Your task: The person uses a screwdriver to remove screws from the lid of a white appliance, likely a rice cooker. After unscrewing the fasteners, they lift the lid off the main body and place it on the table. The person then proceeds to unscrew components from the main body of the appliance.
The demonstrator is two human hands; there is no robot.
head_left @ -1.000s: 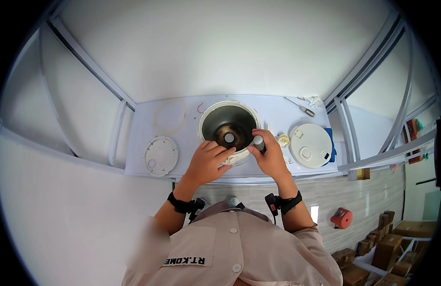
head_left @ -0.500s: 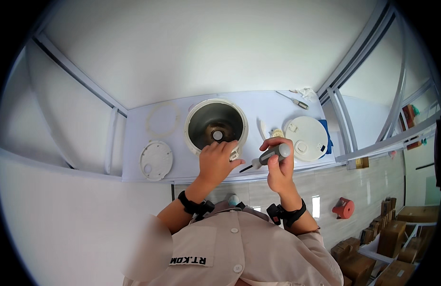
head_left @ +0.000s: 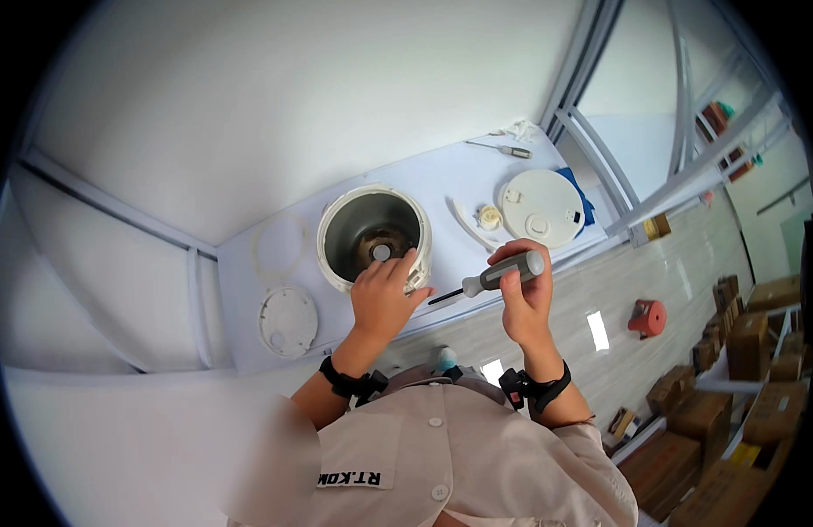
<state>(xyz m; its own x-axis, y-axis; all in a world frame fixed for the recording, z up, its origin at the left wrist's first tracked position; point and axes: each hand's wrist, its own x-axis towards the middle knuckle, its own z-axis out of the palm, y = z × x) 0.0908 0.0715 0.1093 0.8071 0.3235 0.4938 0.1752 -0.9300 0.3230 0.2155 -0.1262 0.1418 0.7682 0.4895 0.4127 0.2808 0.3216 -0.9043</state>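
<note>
Left hand is covering part of the near rim of a round pot standing on the surface, so its grip cannot be told; right hand is gripping a screwdriver, partly hiding its handle.

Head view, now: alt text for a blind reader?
A person's right hand holds a grey screwdriver; the left hand is at the near edge of an open round pot. A round white plate lies to its left; a white cover and second screwdriver lie to its right.
</note>
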